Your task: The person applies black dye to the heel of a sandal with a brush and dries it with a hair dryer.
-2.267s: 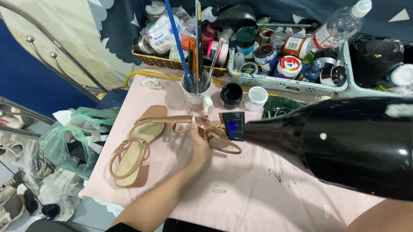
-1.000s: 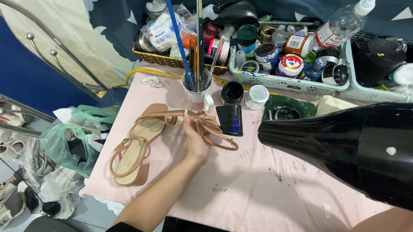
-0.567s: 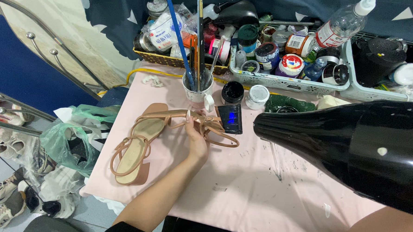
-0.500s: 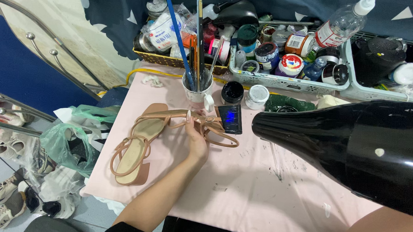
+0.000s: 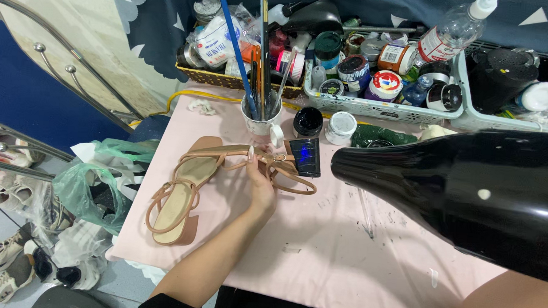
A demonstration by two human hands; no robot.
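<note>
My left hand (image 5: pixel 257 184) rests on the pink table and pinches the thin tan straps of a sandal (image 5: pixel 207 162) by its small buckle. A second tan sandal (image 5: pixel 172 210) lies just below it, near the table's left edge. A big black hair dryer (image 5: pixel 469 193) fills the right of the view, its nozzle aimed left at the straps a short way from my fingers. My right forearm (image 5: pixel 514 303) shows under the dryer. The right hand itself is hidden behind the dryer that it holds up.
A cup of brushes (image 5: pixel 260 119), a small dark phone (image 5: pixel 304 156), a black jar (image 5: pixel 307 121) and a white jar (image 5: pixel 340 127) stand behind the sandals. Baskets (image 5: pixel 374 108) of paint pots and a plastic bottle (image 5: pixel 452 32) line the back. A green bag (image 5: pixel 94 183) and shoes (image 5: pixel 4 259) lie on the floor at left.
The dryer's nozzle drew back a little to the right, then eased left again toward the straps. My left hand has stayed on the sandal straps.
</note>
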